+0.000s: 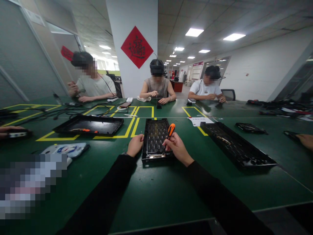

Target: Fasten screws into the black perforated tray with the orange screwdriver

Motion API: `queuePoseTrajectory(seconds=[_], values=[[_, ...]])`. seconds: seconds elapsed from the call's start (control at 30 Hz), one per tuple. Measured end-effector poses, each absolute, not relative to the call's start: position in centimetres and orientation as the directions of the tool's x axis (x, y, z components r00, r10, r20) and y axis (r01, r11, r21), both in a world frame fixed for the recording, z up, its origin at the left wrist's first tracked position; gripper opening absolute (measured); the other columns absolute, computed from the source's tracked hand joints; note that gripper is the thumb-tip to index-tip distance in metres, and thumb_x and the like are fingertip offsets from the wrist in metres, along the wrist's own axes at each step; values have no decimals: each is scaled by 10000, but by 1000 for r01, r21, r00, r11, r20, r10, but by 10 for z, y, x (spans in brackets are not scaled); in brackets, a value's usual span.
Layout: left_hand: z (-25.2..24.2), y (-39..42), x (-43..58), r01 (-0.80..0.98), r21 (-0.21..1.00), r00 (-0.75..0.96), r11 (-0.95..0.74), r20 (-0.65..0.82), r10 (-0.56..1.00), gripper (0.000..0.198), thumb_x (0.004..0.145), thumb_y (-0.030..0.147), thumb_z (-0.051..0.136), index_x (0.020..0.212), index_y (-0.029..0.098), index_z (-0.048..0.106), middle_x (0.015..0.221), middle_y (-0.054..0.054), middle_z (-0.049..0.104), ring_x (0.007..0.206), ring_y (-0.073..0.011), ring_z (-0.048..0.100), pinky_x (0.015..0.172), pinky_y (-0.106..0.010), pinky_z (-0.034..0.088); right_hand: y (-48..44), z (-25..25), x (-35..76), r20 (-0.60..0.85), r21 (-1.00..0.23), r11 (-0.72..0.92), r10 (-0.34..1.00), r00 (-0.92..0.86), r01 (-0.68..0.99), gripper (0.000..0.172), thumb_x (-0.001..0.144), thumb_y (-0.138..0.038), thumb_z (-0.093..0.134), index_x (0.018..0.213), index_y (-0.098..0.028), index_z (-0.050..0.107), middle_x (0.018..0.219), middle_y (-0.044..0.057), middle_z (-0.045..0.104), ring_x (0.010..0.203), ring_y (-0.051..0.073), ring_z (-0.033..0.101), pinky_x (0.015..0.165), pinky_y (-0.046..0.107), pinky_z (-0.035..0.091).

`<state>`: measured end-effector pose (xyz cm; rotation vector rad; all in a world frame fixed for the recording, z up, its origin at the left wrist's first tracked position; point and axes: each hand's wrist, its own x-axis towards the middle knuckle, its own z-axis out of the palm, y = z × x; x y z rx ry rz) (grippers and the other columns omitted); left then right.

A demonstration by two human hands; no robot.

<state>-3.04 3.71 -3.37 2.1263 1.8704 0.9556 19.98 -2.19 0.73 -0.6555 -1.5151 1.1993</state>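
Note:
In front of me a black rectangular plastic casing (155,133) lies on the table, with rows of small shapes inside and a pale metal-looking part at its near end. My left hand (135,145) is closed at its left edge, the fingertips partly hidden behind the rim. Over the right side, my right hand (179,149) is closed around a screwdriver (171,129) with an orange and black handle. The handle's top points up and away from me; its tip is hidden by the hand and casing.
A long black casing (234,143) lies to the right, and a black tray (90,125) with orange-handled tools to the left. A paper sheet (201,121), cables (52,112) and yellow tape mark the green table (156,199). Several people sit around it.

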Motion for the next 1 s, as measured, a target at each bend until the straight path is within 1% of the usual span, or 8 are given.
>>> queuePoseTrajectory(seconds=[0.07,0.17,0.27,0.5,0.6,0.7,0.83,1.0], values=[[-34,37,-31,837,507,15,-205,353,936,208,719,213,427,583,188,272,550,28,380,563,-110,340,539,-239,183,-21,7,200,394,-919,363,868,-303,-156,238,829,-369,521,977,-187,474,813,16,607,534,74,514,493,206,418],[-34,38,-31,838,507,17,-203,346,938,214,723,220,430,584,188,270,554,28,387,566,-110,344,539,-237,186,-21,8,202,393,-919,375,868,-303,-120,298,867,-380,441,1075,-179,511,911,49,604,563,78,525,494,211,423],[-34,38,-31,840,507,13,-193,337,942,214,720,213,432,584,188,269,557,29,389,568,-109,348,537,-238,184,-22,9,202,387,-922,371,871,-303,-110,337,860,-380,451,1127,-181,499,921,54,605,582,82,528,489,206,419],[-33,37,-30,837,508,17,-205,350,937,200,721,204,430,580,188,289,550,31,386,570,-111,358,539,-241,187,-26,11,199,373,-926,338,890,-260,-171,273,783,-342,585,955,-191,434,721,-12,602,518,76,515,484,200,408],[-31,36,-30,834,512,15,-205,350,937,195,711,184,434,573,187,296,544,32,383,568,-111,356,541,-242,189,-26,12,199,368,-926,330,895,-252,-182,281,765,-334,609,913,-189,420,713,-4,624,511,77,513,497,208,415],[-28,34,-29,826,522,-8,-212,387,922,196,709,167,429,567,185,294,539,31,370,562,-111,345,540,-243,191,-26,13,199,376,-925,346,887,-268,-154,254,791,-339,577,950,-171,473,810,41,653,535,79,508,509,219,416],[-21,26,-25,824,533,-113,-192,487,866,194,729,141,396,580,187,281,573,20,368,573,-117,341,550,-248,209,-24,12,201,393,-919,368,870,-299,-137,305,847,-345,481,1096,-171,508,937,66,631,586,86,513,511,222,412],[-7,10,-16,837,492,-137,-238,610,780,215,762,142,393,592,192,271,639,0,380,623,-130,366,586,-258,250,-24,11,202,372,-927,340,882,-288,-156,322,837,-365,491,1102,-181,485,852,35,620,567,84,502,498,211,408]])
